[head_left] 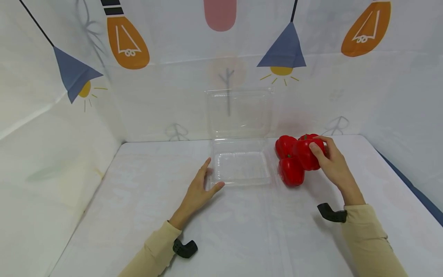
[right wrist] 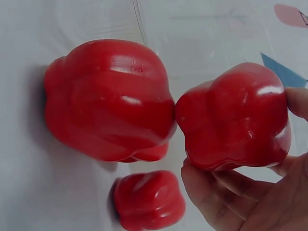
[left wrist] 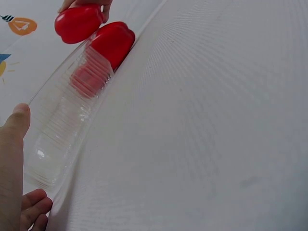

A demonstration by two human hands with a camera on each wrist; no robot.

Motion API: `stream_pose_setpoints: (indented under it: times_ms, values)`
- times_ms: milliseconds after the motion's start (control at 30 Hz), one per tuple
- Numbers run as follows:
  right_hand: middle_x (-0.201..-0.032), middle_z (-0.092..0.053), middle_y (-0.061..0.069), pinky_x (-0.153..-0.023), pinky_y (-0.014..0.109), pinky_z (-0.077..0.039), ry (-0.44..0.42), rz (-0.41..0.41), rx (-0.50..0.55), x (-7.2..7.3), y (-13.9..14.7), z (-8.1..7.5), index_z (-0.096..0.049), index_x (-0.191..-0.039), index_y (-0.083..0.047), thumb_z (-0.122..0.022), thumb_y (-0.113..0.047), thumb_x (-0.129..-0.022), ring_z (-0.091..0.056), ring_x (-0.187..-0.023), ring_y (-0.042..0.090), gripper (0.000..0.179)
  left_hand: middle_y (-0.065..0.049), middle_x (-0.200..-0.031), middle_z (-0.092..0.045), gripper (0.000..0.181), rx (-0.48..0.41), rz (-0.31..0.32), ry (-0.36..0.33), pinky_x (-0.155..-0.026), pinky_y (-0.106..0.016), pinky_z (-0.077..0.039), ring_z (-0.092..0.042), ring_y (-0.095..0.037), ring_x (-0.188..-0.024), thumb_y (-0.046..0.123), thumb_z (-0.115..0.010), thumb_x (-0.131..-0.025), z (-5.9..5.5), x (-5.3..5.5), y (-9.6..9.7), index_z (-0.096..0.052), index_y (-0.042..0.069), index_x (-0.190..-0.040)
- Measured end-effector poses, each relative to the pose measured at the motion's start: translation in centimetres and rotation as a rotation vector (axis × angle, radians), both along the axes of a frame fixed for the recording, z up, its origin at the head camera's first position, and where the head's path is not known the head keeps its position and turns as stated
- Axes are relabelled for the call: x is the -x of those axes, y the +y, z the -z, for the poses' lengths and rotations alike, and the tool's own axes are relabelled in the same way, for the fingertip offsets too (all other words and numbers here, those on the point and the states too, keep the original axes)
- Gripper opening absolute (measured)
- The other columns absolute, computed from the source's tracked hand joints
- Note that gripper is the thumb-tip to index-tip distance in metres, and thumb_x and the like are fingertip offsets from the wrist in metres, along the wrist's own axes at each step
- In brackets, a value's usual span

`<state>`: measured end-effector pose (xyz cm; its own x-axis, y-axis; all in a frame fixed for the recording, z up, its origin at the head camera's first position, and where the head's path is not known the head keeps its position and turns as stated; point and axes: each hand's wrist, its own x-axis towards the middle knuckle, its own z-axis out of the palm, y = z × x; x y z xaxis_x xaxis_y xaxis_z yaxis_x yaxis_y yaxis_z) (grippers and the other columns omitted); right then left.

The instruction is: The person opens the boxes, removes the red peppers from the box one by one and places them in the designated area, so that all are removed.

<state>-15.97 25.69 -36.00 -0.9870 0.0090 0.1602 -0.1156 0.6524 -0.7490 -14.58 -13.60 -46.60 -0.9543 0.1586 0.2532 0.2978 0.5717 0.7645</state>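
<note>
My right hand [head_left: 331, 159] grips a red bell pepper [head_left: 307, 154], thumb on one side and fingers on the other. In the right wrist view, this pepper [right wrist: 236, 120] appears raised, next to a larger-looking pepper [right wrist: 108, 101]. Around it in the head view are more red bell peppers: one in front [head_left: 291, 172], one at the back left [head_left: 285, 146], and one partly hidden behind. A clear plastic clamshell box [head_left: 241, 182] lies with its lid [head_left: 240, 115] raised. At the box's left side rests my left hand [head_left: 198, 194], thumb and fingers spread along its edges.
A white cloth covers the table [head_left: 235, 227]. Behind the box rises a white curtain [head_left: 166, 100] printed with lamps and bulbs; the raised lid stands close to it. Similar cloth bounds the left and right sides. Black curved pieces [head_left: 185, 249] sit at both wrists.
</note>
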Motion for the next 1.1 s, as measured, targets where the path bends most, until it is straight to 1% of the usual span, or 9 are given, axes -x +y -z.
stream_pose_setpoints:
  times_ms: [167, 400, 500, 567, 633, 733, 833, 900, 1100]
  values:
    - [-0.131, -0.048, 0.028, -0.072, 0.021, -0.053, -0.005, 0.012, -0.014, 0.0, 0.3, 0.0, -0.027, -0.143, -0.009, -0.039, -0.045, -0.098, -0.051, -0.11, 0.041, 0.059, -0.006, -0.129, -0.054, 0.09, 0.002, -0.007, -0.002, -0.104, -0.047, -0.041, -0.05, -0.02, -0.123, 0.055, -0.068, -0.079, 0.0, 0.0, 0.1, -0.014, 0.039, -0.15]
    - [-0.13, -0.047, 0.028, -0.066, 0.009, -0.045, -0.02, 0.006, 0.007, -0.1, 1.1, -0.2, -0.026, -0.143, -0.008, -0.039, -0.045, -0.098, -0.05, -0.109, 0.039, 0.06, -0.005, -0.127, -0.055, 0.089, 0.012, -0.011, -0.001, -0.104, -0.046, -0.041, -0.051, -0.02, -0.121, 0.055, -0.067, -0.08, 0.0, 0.0, 0.1, -0.014, 0.04, -0.149]
    - [-0.131, -0.046, 0.028, -0.065, 0.007, -0.044, -0.04, 0.012, 0.014, -0.1, 1.7, -0.2, -0.024, -0.144, -0.008, -0.038, -0.047, -0.098, -0.048, -0.11, 0.037, 0.062, -0.005, -0.127, -0.055, 0.089, 0.013, -0.01, 0.006, -0.104, -0.046, -0.041, -0.051, -0.02, -0.121, 0.055, -0.067, -0.08, 0.0, 0.1, 0.1, -0.014, 0.04, -0.149]
    - [-0.131, -0.046, 0.028, -0.066, 0.009, -0.045, -0.053, 0.009, 0.011, 0.0, 2.1, -0.2, -0.024, -0.144, -0.007, -0.038, -0.047, -0.098, -0.048, -0.11, 0.037, 0.063, -0.005, -0.126, -0.055, 0.089, 0.013, -0.01, 0.012, -0.104, -0.047, -0.041, -0.051, -0.02, -0.121, 0.055, -0.068, -0.08, 0.0, 0.1, 0.1, -0.014, 0.039, -0.15]
    - [-0.132, -0.044, 0.029, -0.069, 0.016, -0.049, -0.076, 0.003, -0.001, 0.1, 2.5, -0.2, -0.022, -0.145, -0.007, -0.037, -0.048, -0.098, -0.047, -0.111, 0.04, 0.064, -0.005, -0.126, -0.055, 0.089, 0.014, -0.012, 0.014, -0.104, -0.046, -0.041, -0.051, -0.02, -0.121, 0.055, -0.068, -0.08, 0.0, 0.2, 0.1, -0.014, 0.039, -0.15]
    - [-0.135, -0.04, 0.031, -0.078, 0.039, -0.056, -0.123, -0.003, -0.019, 0.2, 3.0, -0.2, -0.02, -0.146, -0.006, -0.038, -0.051, -0.097, -0.043, -0.116, 0.046, 0.069, -0.004, -0.125, -0.055, 0.09, 0.014, -0.013, 0.01, -0.104, -0.046, -0.041, -0.051, -0.02, -0.12, 0.055, -0.068, -0.08, 0.1, 0.2, 0.1, -0.014, 0.04, -0.149]
    - [-0.139, -0.033, 0.031, -0.086, 0.059, -0.051, -0.187, -0.008, -0.033, 0.3, 3.4, 0.0, -0.016, -0.147, -0.006, -0.038, -0.055, -0.095, -0.037, -0.12, 0.05, 0.074, -0.005, -0.126, -0.055, 0.09, 0.014, -0.013, 0.006, -0.104, -0.047, -0.041, -0.051, -0.02, -0.121, 0.055, -0.068, -0.08, 0.1, 0.2, 0.1, -0.014, 0.039, -0.15]
    - [-0.14, -0.031, 0.032, -0.088, 0.062, -0.048, -0.223, -0.017, -0.046, 0.4, 3.6, 0.1, -0.015, -0.147, -0.005, -0.038, -0.057, -0.095, -0.035, -0.121, 0.051, 0.077, -0.005, -0.127, -0.055, 0.089, 0.012, -0.013, 0.004, -0.104, -0.047, -0.041, -0.051, -0.021, -0.121, 0.055, -0.067, -0.08, 0.0, 0.2, 0.0, -0.014, 0.039, -0.15]
    - [-0.141, -0.029, 0.032, -0.088, 0.06, -0.049, -0.287, -0.045, -0.079, 0.5, 4.0, 0.6, -0.015, -0.146, -0.004, -0.038, -0.06, -0.093, -0.034, -0.122, 0.051, 0.081, -0.005, -0.127, -0.054, 0.089, 0.006, -0.009, -0.007, -0.103, -0.047, -0.041, -0.051, -0.021, -0.121, 0.055, -0.067, -0.08, 0.1, 0.1, 0.1, -0.014, 0.039, -0.15]
